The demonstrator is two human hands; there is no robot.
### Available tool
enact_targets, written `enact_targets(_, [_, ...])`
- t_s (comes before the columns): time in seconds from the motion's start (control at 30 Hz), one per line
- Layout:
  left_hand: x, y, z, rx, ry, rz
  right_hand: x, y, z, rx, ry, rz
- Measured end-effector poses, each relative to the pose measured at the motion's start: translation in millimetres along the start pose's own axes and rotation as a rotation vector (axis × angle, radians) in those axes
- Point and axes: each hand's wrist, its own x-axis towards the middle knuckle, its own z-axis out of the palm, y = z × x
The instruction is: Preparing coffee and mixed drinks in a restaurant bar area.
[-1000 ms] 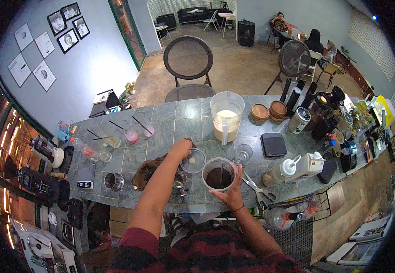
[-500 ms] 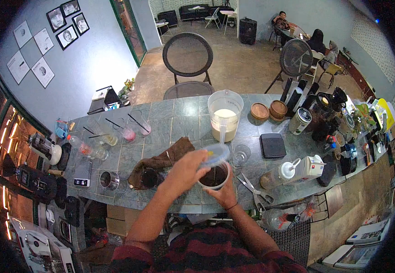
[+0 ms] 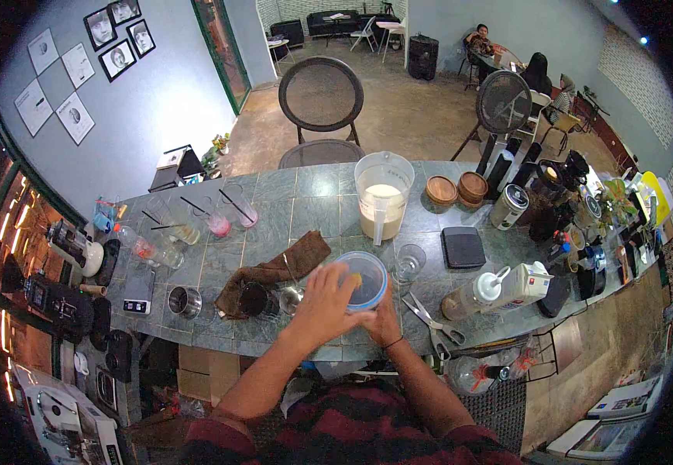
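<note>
A clear round lid with a blue rim (image 3: 370, 285) lies over the mouth of a plastic tub at the middle of the counter's near side. My left hand (image 3: 324, 301) grips the lid's left edge, fingers curled over it. From below right, my right hand (image 3: 384, 324) is wrapped round the tub, mostly hidden under the lid. Close to my left hand are a brown cloth (image 3: 294, 260), a dark cup (image 3: 256, 299) and a small metal vessel (image 3: 291, 297). An empty glass (image 3: 410, 263) stands right of the lid.
Behind the tub stands a big measuring jug (image 3: 384, 198) of creamy liquid. Scissors (image 3: 432, 322), a pump bottle (image 3: 472, 297) and a carton (image 3: 524, 282) are to the right, beside a black square device (image 3: 463, 247). Several used glasses and a steel cup (image 3: 185, 301) stand left.
My left hand has lowered the lid from above the tub onto its mouth, covering the dark contents. My right hand has stayed on the tub.
</note>
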Motion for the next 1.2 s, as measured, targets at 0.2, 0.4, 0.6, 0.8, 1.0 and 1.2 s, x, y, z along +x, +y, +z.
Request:
enact_targets(0.2, [30,20,40,0.158,0.033,-0.235,-10,42,11,0.326,0.041,0.129])
enact_targets(0.4, [40,8,24,0.113,-0.22,-0.224,-1,-9,11,0.62,0.166,0.199])
enact_targets(0.6, [63,-40,3,0.046,-0.539,0.436,1,-11,-2,-0.063,-0.075,0.044])
enact_targets(0.8, [65,22,-4,0.147,-0.438,-0.148,-3,12,-1,-0.284,-0.072,-0.118])
enact_targets(1.0, [67,7,14,0.186,-0.701,0.491,-8,39,0,-0.224,-0.076,-0.085])
enact_targets(1.2, [-31,50,29,-0.457,-0.075,0.365,-25,-59,14,-0.28,0.238,-0.068])
